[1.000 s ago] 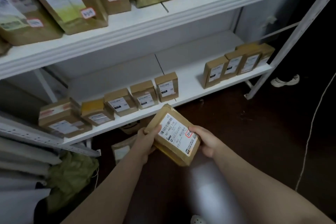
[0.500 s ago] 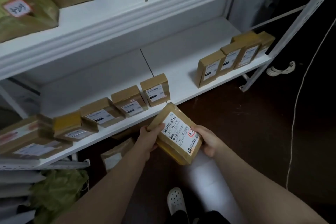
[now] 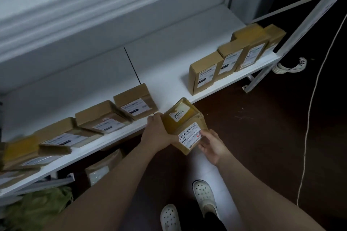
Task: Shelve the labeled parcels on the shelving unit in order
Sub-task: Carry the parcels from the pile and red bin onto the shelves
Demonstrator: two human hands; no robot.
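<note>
Parcel [image 3: 185, 125] is held at the shelf's [image 3: 169, 84] front lip, 4 o'clock of the nearest box [image 3: 135, 106]. Left hand [image 3: 157, 133] wraps its left side; right hand [image 3: 212, 145] pinches the lower corner. Taped carton, probably light, stiff, slick; grip opposite sides.

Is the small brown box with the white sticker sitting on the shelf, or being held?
Held. Both the left hand and right hand grip the brown cardboard parcel, tilted, beside the white shelf's front edge.
</note>
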